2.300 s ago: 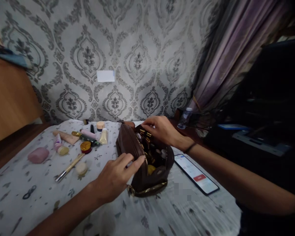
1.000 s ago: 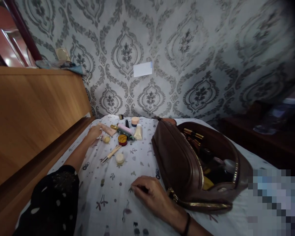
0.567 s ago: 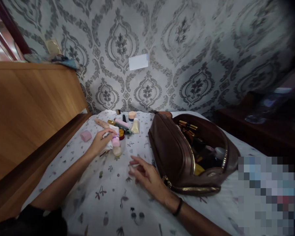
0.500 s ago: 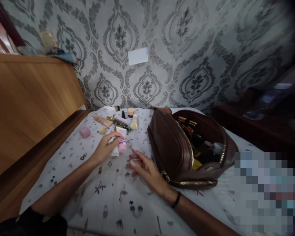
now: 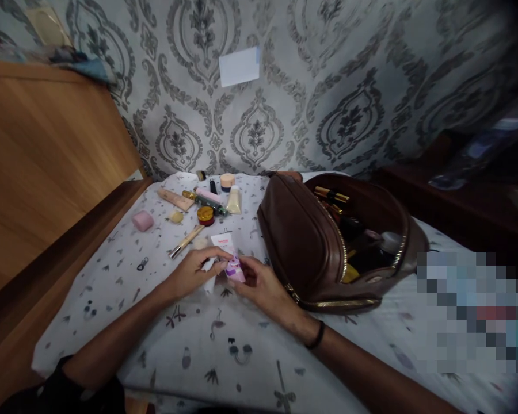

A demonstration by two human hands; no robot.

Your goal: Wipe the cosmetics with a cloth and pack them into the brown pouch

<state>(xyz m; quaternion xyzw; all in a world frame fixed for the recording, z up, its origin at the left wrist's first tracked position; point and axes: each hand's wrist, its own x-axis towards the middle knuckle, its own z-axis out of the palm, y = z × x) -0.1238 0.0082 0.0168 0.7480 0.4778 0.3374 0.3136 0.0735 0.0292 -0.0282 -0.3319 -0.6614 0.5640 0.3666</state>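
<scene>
A white and pink tube (image 5: 233, 268) is between my two hands, its pink end toward me. My left hand (image 5: 197, 269) grips it from the left, thumb and fingers on its side. The fingers of my right hand (image 5: 259, 284) are closed on its pink end. Something white, partly hidden, lies under my left hand. Just beyond are a thin brush-like stick (image 5: 187, 241) and a round jar with a gold lid (image 5: 205, 216). To the right an unzipped brown bag (image 5: 300, 236) holds dark and gold-coloured items.
A patterned white cloth (image 5: 155, 339) covers the surface. Further back lie a cream tube (image 5: 233, 200), a peach jar (image 5: 227, 182) and a pink object (image 5: 143, 220). A wooden panel (image 5: 56, 126) borders the left; a clear bottle (image 5: 475, 155) is at right.
My right hand has moved to the tube and closed on its pink end. The tube has come nearer with my left hand, uncovering the stick and the gold-lidded jar. The view has tilted down.
</scene>
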